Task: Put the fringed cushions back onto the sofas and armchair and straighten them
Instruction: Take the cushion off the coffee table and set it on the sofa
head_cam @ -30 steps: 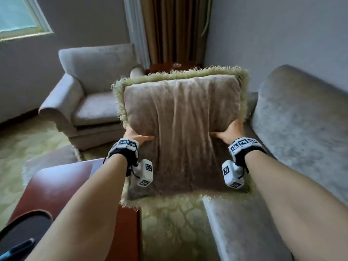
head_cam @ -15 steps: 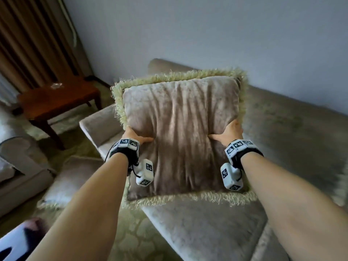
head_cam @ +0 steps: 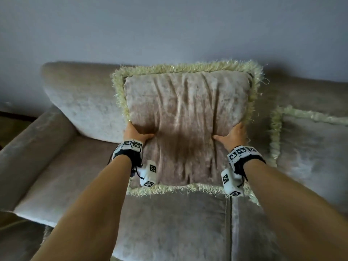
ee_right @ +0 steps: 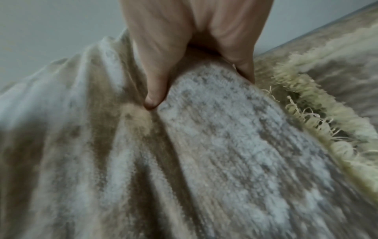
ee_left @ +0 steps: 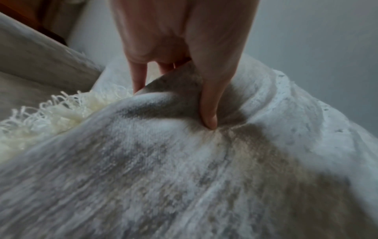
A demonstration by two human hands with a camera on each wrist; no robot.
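I hold a beige velvet cushion (head_cam: 186,117) with a pale yellow-green fringe upright in front of the sofa (head_cam: 79,102). My left hand (head_cam: 134,133) grips its left side and my right hand (head_cam: 234,133) grips its right side, thumbs pressed into the front. In the left wrist view the thumb (ee_left: 209,103) digs into the cushion (ee_left: 184,169) while the fingers wrap behind. The right wrist view shows the same grip, thumb (ee_right: 155,90) in front on the cushion (ee_right: 225,145). A second fringed cushion (head_cam: 310,140) leans on the sofa back at the right.
The sofa's left armrest (head_cam: 32,146) runs along the left, and the seat (head_cam: 169,223) lies below the cushion. A plain grey wall (head_cam: 169,29) rises behind the sofa back. A strip of floor shows at the lower left.
My view has swung right from the armchair and side table to face the sofa squarely. The cushion stays gripped in both hands and has moved toward the sofa back.
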